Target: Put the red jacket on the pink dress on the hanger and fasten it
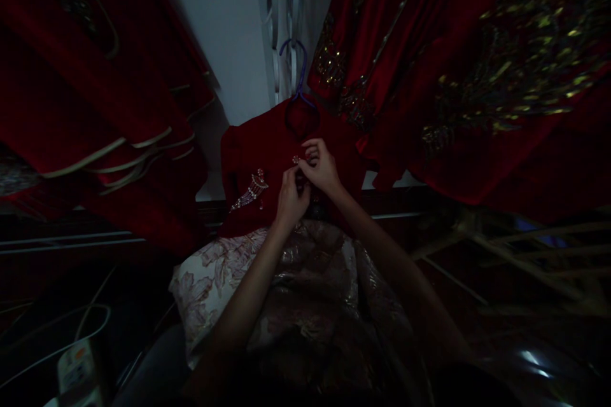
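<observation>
A red garment [258, 137] hangs on a purple hanger [301, 76] in front of me. A beaded rhinestone appliqué [252, 191] lies on its left side, slanting down to the left. To the right of it, a second rhinestone appliqué [296, 159] shows only in part between my hands. My right hand [322, 168] is closed, thumb and fingertips pinching at the upper end of this piece. Just below, my left hand [292, 198] has curled fingers against the same piece. Dim light and the fingers hide most of it.
Red garments with gold trim [119, 146] hang at left. Another red garment with gold sequins [529, 70] hangs at right. Patterned fabric [217, 267] covers the surface under my forearms. A power strip [76, 365] with a white cable lies lower left; a wooden frame [525, 261] stands right.
</observation>
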Demonstrator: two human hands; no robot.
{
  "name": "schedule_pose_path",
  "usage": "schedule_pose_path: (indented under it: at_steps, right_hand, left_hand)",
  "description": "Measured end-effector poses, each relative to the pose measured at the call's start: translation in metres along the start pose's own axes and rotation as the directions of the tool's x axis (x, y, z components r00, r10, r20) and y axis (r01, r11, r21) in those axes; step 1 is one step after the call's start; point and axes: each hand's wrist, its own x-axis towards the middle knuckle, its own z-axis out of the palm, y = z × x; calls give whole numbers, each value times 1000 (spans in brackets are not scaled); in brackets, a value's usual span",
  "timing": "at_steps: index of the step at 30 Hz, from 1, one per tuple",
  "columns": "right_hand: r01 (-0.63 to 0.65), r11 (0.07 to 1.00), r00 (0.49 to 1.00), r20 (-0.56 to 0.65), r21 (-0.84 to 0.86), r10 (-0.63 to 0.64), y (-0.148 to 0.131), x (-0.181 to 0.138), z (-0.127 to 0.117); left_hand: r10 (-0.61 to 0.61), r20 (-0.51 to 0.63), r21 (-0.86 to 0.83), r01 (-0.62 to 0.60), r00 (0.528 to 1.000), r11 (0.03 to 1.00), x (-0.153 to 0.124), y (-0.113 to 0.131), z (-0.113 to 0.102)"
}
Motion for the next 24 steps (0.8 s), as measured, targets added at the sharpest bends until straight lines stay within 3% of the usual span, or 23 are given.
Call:
schedule_pose_path:
  at_steps: [3, 8, 11, 15, 21, 24]
  right_hand:
    - [12, 1000, 995, 96, 17, -14, 10, -28, -18]
    - [121, 947, 965, 258, -297, -42, 35, -89, -48]
    - [41, 914, 981, 192, -404, 41, 48, -106, -59]
    - [-92, 918, 979, 133, -387, 154, 51, -100, -73]
    - [13, 853, 992, -103, -522, -78, 29, -79, -108]
    - [-19, 905, 992, -124, -424, -38, 6, -76, -111]
  left_hand:
    - [-85, -26, -64, 83, 996, 994, 12, -13, -9]
    - [-220, -99, -175, 201, 970, 964, 4, -35, -14]
    - [-270, -107, -251, 237, 957, 939, -6, -46, -8]
    - [-292, -105, -340, 241, 951, 909, -9, -61, -1]
    - [-250, -47, -339, 220, 967, 915, -9, -71, 0]
    - [-213, 13, -336, 205, 977, 919, -13, -73, -1]
